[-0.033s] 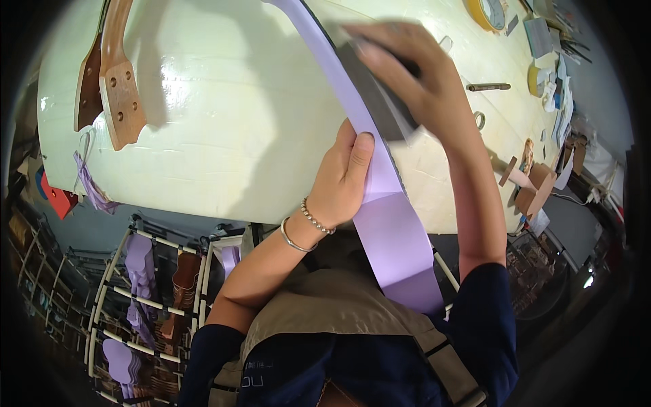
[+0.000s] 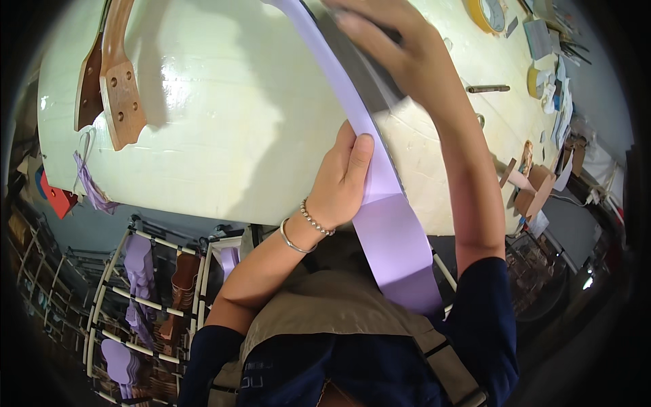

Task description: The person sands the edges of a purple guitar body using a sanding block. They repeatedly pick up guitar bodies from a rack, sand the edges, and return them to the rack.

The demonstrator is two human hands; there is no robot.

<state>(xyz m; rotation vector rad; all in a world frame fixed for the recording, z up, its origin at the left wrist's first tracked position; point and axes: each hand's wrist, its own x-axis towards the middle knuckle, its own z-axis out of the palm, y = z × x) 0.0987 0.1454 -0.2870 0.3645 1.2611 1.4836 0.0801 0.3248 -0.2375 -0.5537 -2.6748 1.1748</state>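
Note:
A lilac ukulele stretches from my lap up over the table, its body turned edge-on and its neck running to the top of the view. My left hand is closed around the neck near the body, thumb on top. My right hand, smeared by motion, grips a dark grey flat block that looks like a sanding block. The block lies along the dark-edged right side of the neck. Its underside and the contact with the neck are hidden.
Two wooden ukulele necks hang over the pale table at the left. At the right lie a pen, a tape roll and a wooden stand. A rack at lower left holds several lilac bodies.
My right hand and the grey block have slid up and to the left along the neck. My left hand and the ukulele stay nearly where they were.

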